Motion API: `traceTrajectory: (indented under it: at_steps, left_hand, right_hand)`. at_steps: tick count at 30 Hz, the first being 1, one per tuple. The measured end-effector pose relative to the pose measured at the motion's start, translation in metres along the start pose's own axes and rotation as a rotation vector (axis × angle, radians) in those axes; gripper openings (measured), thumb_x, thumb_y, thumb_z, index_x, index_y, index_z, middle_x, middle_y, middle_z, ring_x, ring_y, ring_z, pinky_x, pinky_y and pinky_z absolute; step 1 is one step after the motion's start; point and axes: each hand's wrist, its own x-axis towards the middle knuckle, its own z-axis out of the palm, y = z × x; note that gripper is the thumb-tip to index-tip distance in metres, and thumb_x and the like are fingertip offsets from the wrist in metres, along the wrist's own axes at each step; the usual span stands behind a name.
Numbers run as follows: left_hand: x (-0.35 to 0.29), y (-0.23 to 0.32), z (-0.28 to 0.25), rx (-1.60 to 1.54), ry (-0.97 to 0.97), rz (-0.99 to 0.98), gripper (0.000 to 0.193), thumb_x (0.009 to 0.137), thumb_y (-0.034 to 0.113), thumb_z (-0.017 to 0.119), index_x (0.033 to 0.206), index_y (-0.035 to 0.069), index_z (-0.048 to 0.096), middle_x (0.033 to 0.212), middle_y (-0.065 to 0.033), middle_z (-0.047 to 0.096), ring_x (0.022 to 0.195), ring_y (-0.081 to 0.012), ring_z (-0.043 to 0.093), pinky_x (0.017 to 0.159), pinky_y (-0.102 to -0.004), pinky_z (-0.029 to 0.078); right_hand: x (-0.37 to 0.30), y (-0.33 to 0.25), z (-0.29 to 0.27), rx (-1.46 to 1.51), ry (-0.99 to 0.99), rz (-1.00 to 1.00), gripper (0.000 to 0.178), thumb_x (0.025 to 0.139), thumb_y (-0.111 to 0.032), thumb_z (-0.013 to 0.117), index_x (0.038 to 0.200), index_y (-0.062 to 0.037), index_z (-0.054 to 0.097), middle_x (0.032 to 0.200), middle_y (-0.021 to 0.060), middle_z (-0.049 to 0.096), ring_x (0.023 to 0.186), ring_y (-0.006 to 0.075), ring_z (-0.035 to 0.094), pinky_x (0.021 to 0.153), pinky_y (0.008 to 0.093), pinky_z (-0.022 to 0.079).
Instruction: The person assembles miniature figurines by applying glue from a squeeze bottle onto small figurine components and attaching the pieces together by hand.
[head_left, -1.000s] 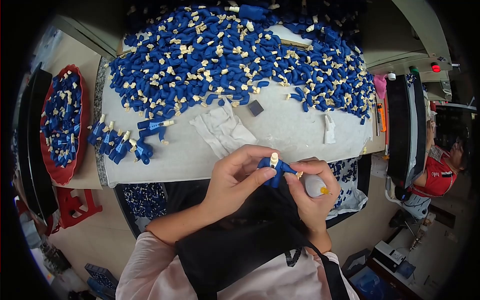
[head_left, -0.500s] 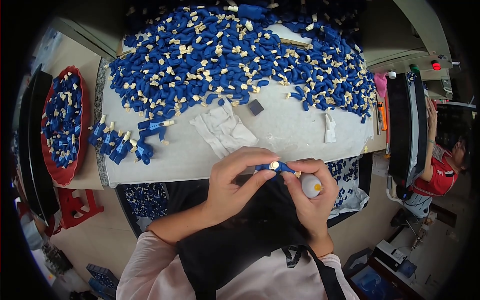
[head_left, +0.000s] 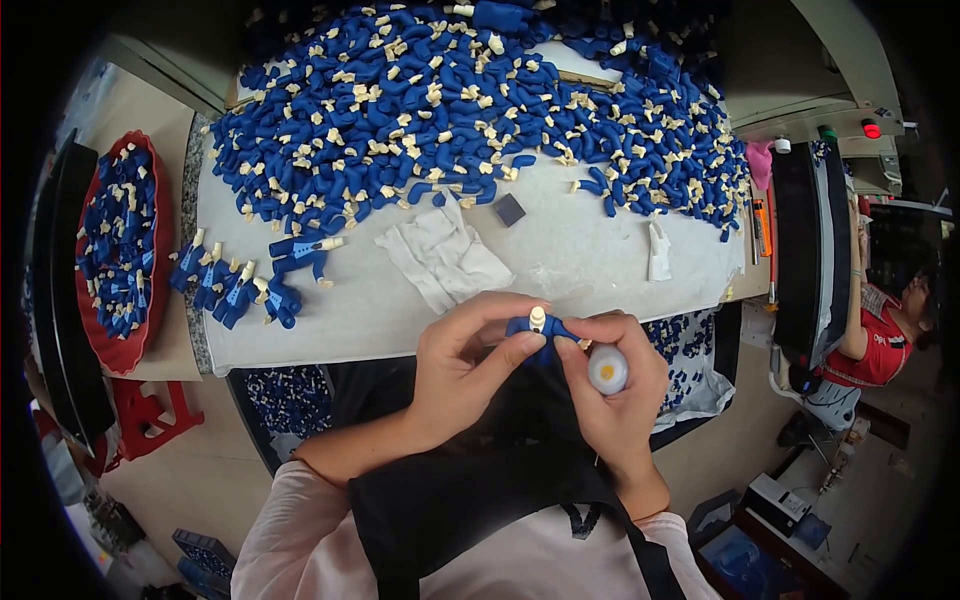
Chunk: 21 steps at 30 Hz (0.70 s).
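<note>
Between my hands, at the near edge of the table, is a small blue figurine torso [head_left: 541,326] with a cream neck stub on top. My left hand [head_left: 468,358] pinches its left side between thumb and fingers. With thumb and forefinger, my right hand [head_left: 622,385] grips the blue arm on the other side; the arm's cream hand is mostly hidden by the fingers. A small whitish squeeze bottle [head_left: 608,371] with a yellowish centre on its end is tucked in my right hand's curled fingers. Whether the arm is fixed to the torso I cannot tell.
A big heap of blue figurine arms [head_left: 400,120] covers the table's far side. Several torsos [head_left: 235,285] lie at the left, beside a red basin [head_left: 125,350] of parts. A white cloth [head_left: 443,258] and a dark block [head_left: 509,210] lie mid-table. A co-worker [head_left: 885,335] sits at right.
The figurine has been tipped so its neck stub points more upward. My right hand has turned, bringing the bottle's end inward to the left. The view has shifted slightly.
</note>
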Motion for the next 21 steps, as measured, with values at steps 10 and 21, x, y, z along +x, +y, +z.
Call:
traceTrajectory:
  at_steps: [10, 21]
  left_hand:
    - [0.0016, -0.0066, -0.0062, 0.349, -0.09, 0.338, 0.021, 0.075, -0.007, 0.054, 0.096, -0.003, 0.052, 0.101, -0.0158, 0.05, 0.09, -0.0181, 0.052, 0.076, -0.0261, 0.045]
    - [0.0, -0.0029, -0.008, 0.337, -0.096, 0.309, 0.022, 0.075, -0.007, 0.053, 0.097, -0.004, 0.051, 0.1, -0.0161, 0.051, 0.089, -0.0179, 0.053, 0.075, -0.0254, 0.045]
  right_hand:
    - [-0.002, 0.0037, -0.0025, 0.399, -0.014, 0.311, 0.011, 0.071, 0.002, 0.059, 0.082, 0.0004, 0.056, 0.067, 0.0044, 0.059, 0.059, 0.0054, 0.053, 0.053, 0.0169, 0.04]
    - [-0.0005, -0.002, -0.005, 0.282, -0.052, 0.237, 0.012, 0.072, 0.002, 0.059, 0.083, 0.0007, 0.056, 0.07, 0.0077, 0.06, 0.061, 0.0085, 0.056, 0.055, 0.0189, 0.042]
